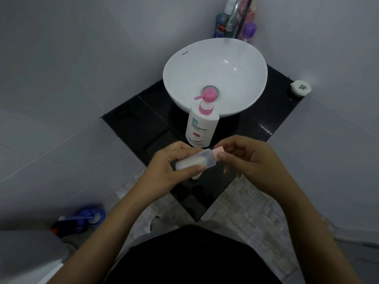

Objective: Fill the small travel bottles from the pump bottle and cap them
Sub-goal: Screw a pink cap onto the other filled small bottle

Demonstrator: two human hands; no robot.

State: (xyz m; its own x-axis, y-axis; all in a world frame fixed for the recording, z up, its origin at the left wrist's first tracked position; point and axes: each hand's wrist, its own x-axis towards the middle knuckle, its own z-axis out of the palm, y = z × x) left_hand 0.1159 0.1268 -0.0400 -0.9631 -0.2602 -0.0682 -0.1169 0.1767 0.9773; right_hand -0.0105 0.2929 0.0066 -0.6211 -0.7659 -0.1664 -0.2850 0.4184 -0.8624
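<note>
Item: small travel bottle [196,161], translucent, part-filled with white liquid. Location: held in the air over the near corner of the black desk [143,128], in front of the pump bottle [202,126].

Left hand [170,169]: my grip is closed around the bottle's body, thumb below and fingers over the far side.

Right hand [250,158]: my grip is pinched on the pink cap [217,151], thumb on the near face, fingers behind it.

Long axis: the bottle lies nearly level, tilted up slightly, base toward my left, neck toward my right and away. The cap sits at that neck end, touching the bottle. I cannot tell whether it is fully seated.

Governing relation: the cap lies on the bottle's own axis, directly right of my left grip, and my right hand is the nearer hand to it. I judge the step to be capping, so any turning or pressing should run along that axis, with the left hand holding the body steady.

Second small bottle [196,176]: a pale shape shows below my left hand, mostly hidden.

Pump bottle: upright on the desk, pink pump head, spout pointing left, just before the white basin [215,58].
</note>
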